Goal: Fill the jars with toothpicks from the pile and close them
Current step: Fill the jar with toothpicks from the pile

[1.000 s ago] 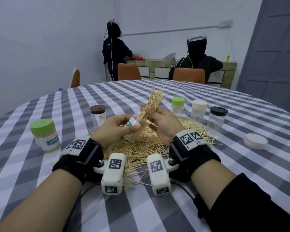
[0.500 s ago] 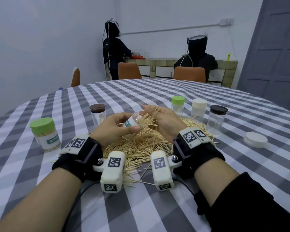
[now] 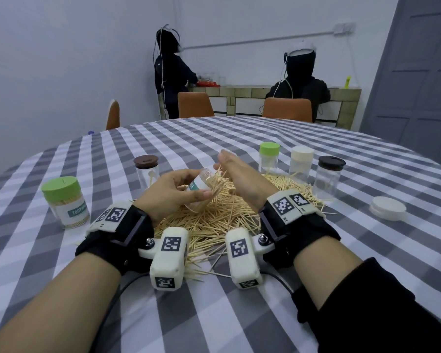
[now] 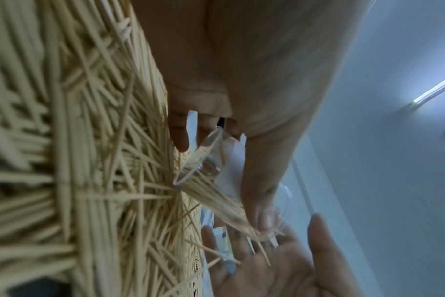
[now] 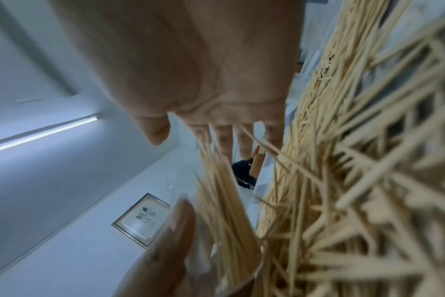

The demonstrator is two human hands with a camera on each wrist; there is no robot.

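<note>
a: status, quick. where's the jar?

b: my left hand [image 3: 172, 193] grips the open jar [image 3: 201, 186], fingers and thumb curled round its clear wall, tilted with the mouth toward my right. it sits just over the near-middle of the toothpick pile [image 3: 214, 220]. some toothpicks [image 4: 216, 198] are inside, tips poking out of the mouth.

a: right hand?

b: my right hand [image 3: 242, 178] is just beside the mouth, fingers straight and slightly apart, nothing pinched. palm faces the sticking-out ends.

a: handling?

b: my guess: jar is light, smooth plastic, likely slippery, so hold round the middle of the wall, not the rim. picks are thin, stiff, pointy, they splay and spill easily. gather them as a bundle, aligned, pinched mid-length.

a: how far along?

b: i'd say this one's partly filled, not closed. loose white lid [image 3: 387, 211] lies far right on the table [image 3: 316, 289]. filled green-lid jar [image 3: 66, 202] stands at left.
</note>
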